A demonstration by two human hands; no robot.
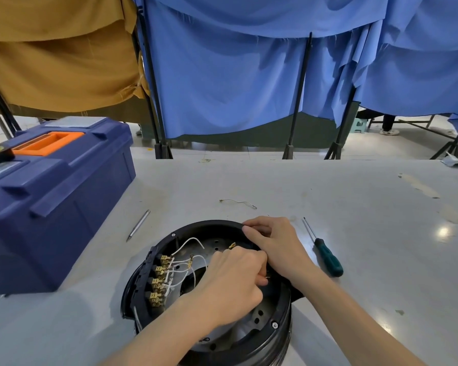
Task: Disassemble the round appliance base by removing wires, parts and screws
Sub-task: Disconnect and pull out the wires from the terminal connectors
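Rim of round appliance base [269, 336] is being gripped by right hand [274, 244]; left hand [234, 282] is being curled inside, hold unclear.

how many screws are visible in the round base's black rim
2: one screw at far left of the rim, another screw at its near right. The left hand and right hand may hide others.

I see the round black appliance base [209, 223] open side up on the bench, under both sets of fingers. White wires [193, 240] loop left of the left fingers [258, 262] to a row of brass terminals [160, 276]. One screw [274, 325] sits in the rim, nearer me than the fingers.
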